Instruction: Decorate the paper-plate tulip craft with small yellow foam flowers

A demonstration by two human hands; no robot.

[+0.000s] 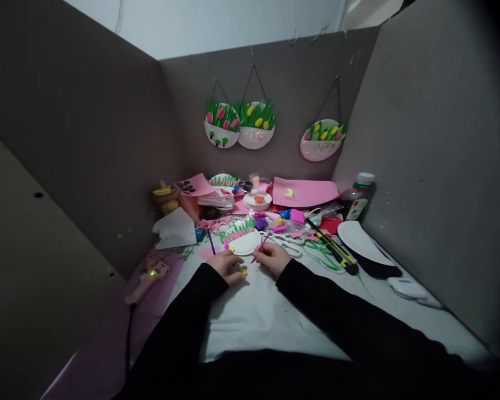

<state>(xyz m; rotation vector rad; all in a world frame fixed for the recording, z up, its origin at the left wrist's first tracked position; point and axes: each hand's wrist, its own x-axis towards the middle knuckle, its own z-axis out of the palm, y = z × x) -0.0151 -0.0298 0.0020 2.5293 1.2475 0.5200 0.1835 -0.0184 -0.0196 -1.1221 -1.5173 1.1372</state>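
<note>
My right hand (274,259) pinches a thin pink modelling tool (260,248) that slants down to the left toward the cloth. Opposite it, my left hand (227,266) rests low with thumb and fingers apart. A small yellow lump (244,271), perhaps clay, lies at its fingertips; whether they touch it I cannot tell. Just beyond both hands is a white paper-plate piece (245,244) with pink tulips and green leaves along its upper edge. Small pink and yellow bits (230,248) sit at its left end, by my left hand.
White scissors (289,243), a yellow-black cutter (337,253) and clay packs (296,216) lie behind and right. A glue gun (148,282) is at left, a bottle (357,195) at right. Grey panels enclose the table; finished plate baskets (256,138) hang behind.
</note>
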